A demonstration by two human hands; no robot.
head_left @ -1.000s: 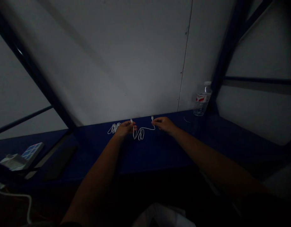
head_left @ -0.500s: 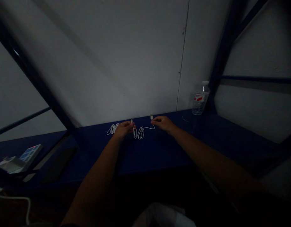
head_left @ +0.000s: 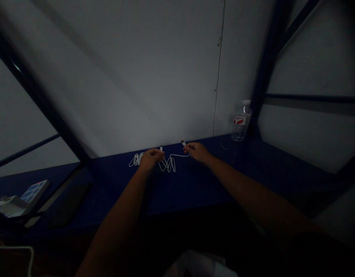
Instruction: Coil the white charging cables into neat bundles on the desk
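Note:
A white USB cable [head_left: 171, 165] hangs in loose loops between my two hands, over the blue shelf [head_left: 191, 184]. My left hand [head_left: 151, 158] pinches it just below one connector, whose tip points up toward the wall. The other end, a wider USB plug with a dark tip, sticks up and left from the closed fingers of my right hand [head_left: 196, 151]. Left of my left hand lies a second bundle of white cable [head_left: 134, 159], partly hidden behind that hand.
A clear water bottle [head_left: 239, 125] with a red and white label stands at the right by the wall. A thin piece of wire [head_left: 224, 146] lies near it. At the left are a dark flat object [head_left: 69, 204] and a blue-and-white box [head_left: 35, 191]. Blue metal posts frame the shelf.
The plug in my right hand has tilted to the left, and the cable loops between my hands have shifted and spread. Both hands keep their hold. The view has moved slightly.

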